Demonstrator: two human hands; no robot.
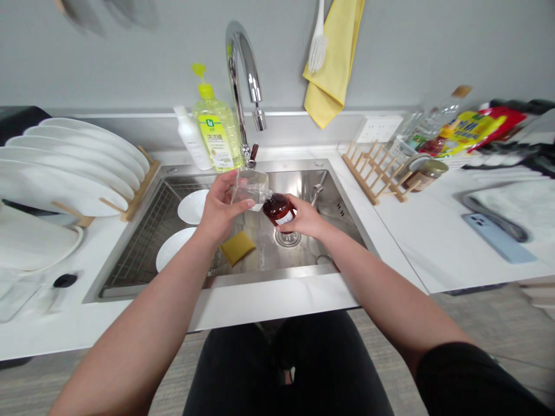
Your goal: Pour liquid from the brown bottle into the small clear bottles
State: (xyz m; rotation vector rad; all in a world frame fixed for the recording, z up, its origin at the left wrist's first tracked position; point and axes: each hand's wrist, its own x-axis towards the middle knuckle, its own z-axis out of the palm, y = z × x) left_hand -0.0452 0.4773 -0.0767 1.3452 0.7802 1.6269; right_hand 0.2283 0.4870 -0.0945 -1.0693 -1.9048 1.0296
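Observation:
My left hand point(220, 208) is closed around a clear, square-sided bottle point(255, 184), which is tilted with its neck pointing right. That neck meets the mouth of a dark brown bottle point(278, 209) with a white label; whether liquid is passing between them I cannot make out. Fingers of my right hand point(304, 217) wrap the brown bottle, which leans toward the clear one. Both bottles are held above the steel sink point(277, 275). Below them lies a yellow sponge point(237, 248). Two white dishes point(193, 206) sit in the sink's left part, one partly hidden by my left forearm.
A chrome faucet point(237, 75) stands behind the sink, beside a yellow-green pump bottle point(215, 136) and a white bottle point(193, 138). White plates point(65, 167) fill a wooden rack at left. To the right are an unfilled wooden rack point(377, 173), a jar point(427, 173) and a phone point(498, 237).

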